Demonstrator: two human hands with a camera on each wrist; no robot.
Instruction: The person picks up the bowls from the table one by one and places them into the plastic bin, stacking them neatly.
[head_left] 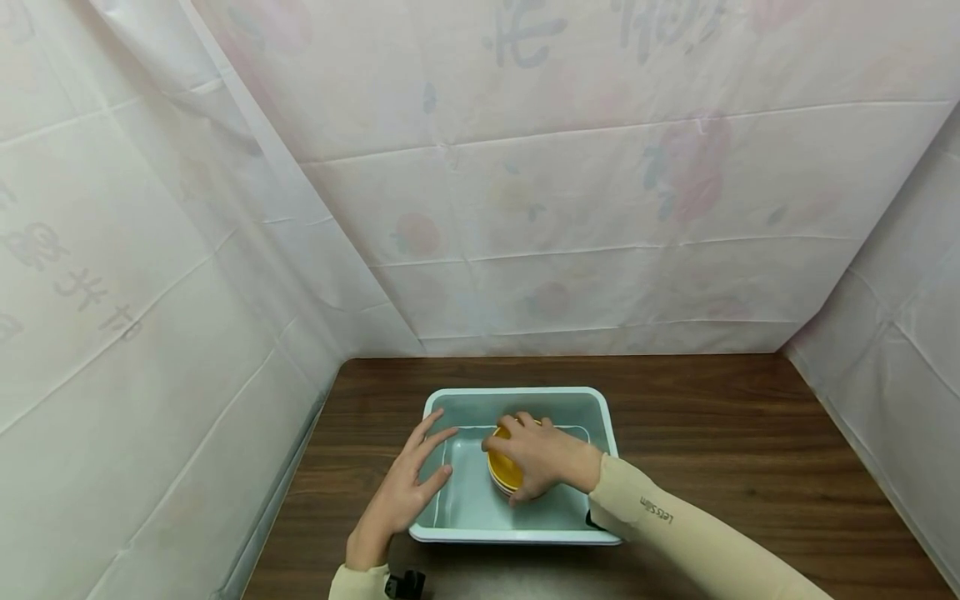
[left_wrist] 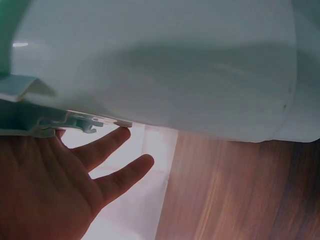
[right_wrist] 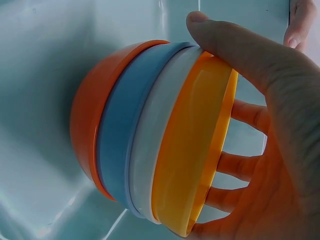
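Note:
A pale blue plastic tub [head_left: 517, 536] stands on the table with a stack of bowls inside. In the right wrist view, the stack runs from a yellow bowl [right_wrist: 187, 150] at the top, through a white bowl [right_wrist: 155, 130] and a blue bowl [right_wrist: 125, 120], to an orange bowl [right_wrist: 90, 115]. My right hand [head_left: 551, 454] spans the yellow bowl and grips the stack, thumb on the near side, fingers across the rim; the far fingertips are hidden in the wrist view. At the tub's left side, my left hand [head_left: 401, 492] holds nothing, its fingers spread over the rim.
Dark brown wooden table [head_left: 712, 417] surrounds the tub. White printed sheeting [head_left: 562, 208] hangs behind the table and along its left and right sides. A small black device [head_left: 405, 585] is strapped at the left wrist.

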